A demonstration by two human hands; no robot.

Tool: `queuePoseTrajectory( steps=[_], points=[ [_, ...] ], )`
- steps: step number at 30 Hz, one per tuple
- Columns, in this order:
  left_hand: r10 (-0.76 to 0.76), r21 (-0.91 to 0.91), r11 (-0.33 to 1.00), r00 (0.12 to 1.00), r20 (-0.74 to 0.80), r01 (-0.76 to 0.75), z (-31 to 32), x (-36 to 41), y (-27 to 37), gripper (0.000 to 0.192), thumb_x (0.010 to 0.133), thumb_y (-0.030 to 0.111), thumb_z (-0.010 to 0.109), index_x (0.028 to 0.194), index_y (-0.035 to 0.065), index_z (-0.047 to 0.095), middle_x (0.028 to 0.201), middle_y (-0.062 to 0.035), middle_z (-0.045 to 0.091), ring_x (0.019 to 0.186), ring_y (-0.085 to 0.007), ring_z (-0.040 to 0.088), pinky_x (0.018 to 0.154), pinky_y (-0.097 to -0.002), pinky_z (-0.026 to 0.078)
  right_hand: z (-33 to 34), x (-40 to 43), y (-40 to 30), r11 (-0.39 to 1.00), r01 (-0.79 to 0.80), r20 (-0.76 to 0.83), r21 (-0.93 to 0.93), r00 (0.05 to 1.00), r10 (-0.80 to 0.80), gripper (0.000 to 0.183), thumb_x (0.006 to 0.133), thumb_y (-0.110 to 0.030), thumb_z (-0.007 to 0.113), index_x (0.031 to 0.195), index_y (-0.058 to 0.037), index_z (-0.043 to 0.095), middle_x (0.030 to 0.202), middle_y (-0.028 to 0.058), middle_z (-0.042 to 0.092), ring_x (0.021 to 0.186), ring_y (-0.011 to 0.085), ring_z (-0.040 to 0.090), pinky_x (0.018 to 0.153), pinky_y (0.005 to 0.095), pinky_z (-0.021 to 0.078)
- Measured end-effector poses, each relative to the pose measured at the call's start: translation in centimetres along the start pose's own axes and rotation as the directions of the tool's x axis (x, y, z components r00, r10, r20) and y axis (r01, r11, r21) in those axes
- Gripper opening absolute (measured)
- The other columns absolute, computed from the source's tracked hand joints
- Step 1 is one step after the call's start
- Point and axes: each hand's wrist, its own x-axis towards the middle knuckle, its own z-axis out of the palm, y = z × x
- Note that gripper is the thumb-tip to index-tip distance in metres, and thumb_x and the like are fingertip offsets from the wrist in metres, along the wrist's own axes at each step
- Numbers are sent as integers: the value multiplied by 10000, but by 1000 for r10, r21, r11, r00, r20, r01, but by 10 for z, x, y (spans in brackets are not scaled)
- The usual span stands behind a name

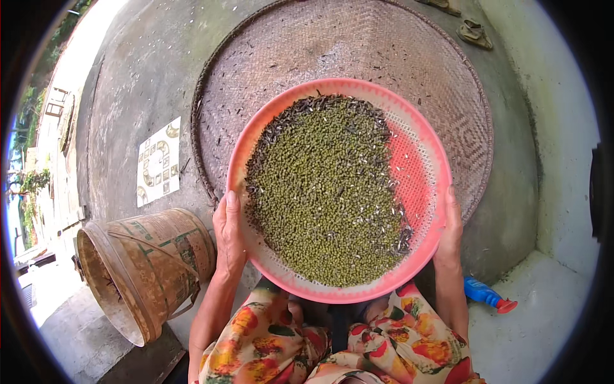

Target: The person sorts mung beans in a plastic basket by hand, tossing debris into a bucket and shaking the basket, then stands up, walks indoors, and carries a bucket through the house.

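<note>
Between both hands I hold a round plastic sieve point(416, 168) with a pink rim and a mesh bottom. My left hand point(229, 236) grips its left rim, the thumb lying on top. On the opposite side my right hand point(450, 235) clasps the rim, its fingers mostly hidden beneath. Small green mung beans point(326, 201) cover most of the mesh. Dark bits of pod chaff point(283, 115) gather along the upper left edge, with a smaller clump at the lower right. Pale flecks are scattered among the beans. Red mesh shows bare on the right.
Beyond the sieve, a large round woven bamboo tray point(268, 53) lies on the concrete floor, strewn with chaff. A dirty plastic bucket point(153, 264) rests on its side at left, near a printed sheet point(159, 161). A blue bottle point(482, 290) lies at right; a shoe point(474, 34) is farther off.
</note>
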Motion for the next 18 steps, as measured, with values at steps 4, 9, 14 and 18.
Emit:
queuePoseTrajectory(
  steps=[4,9,14,18],
  points=[
    [30,13,999,999,12,-30,7,1,6,502,1009,394,400,1192,-46,558,920,-13,556,827,-96,459,728,-247,372,-17,3,0,993,17,-81,-117,996,-27,486,1011,-344,402,1292,47,466,1241,120,543,1112,176,531,987,313,404],
    [72,24,997,997,-41,-71,0,-27,51,461,1007,374,412,1148,-41,558,786,37,461,719,-67,388,626,-228,317,-18,-31,-20,996,59,-230,-62,971,-72,489,1007,-346,414,1327,23,419,1296,122,492,1165,189,489,1018,343,374],
    [34,-29,999,999,-10,-35,-3,-30,58,481,1004,366,420,1238,-39,531,744,69,426,659,-39,347,570,-219,275,-19,-39,-33,996,86,-174,2,981,-85,494,998,-362,426,1327,5,414,1291,125,492,1172,217,487,1041,365,351],
    [27,38,999,1000,6,-27,0,-33,48,529,1006,390,401,1252,-65,510,1099,-60,587,939,-120,514,817,-244,398,-24,-33,-19,996,84,-176,-43,980,-91,499,997,-364,428,1329,9,412,1288,131,499,1183,216,485,1047,357,347]
  ],
)
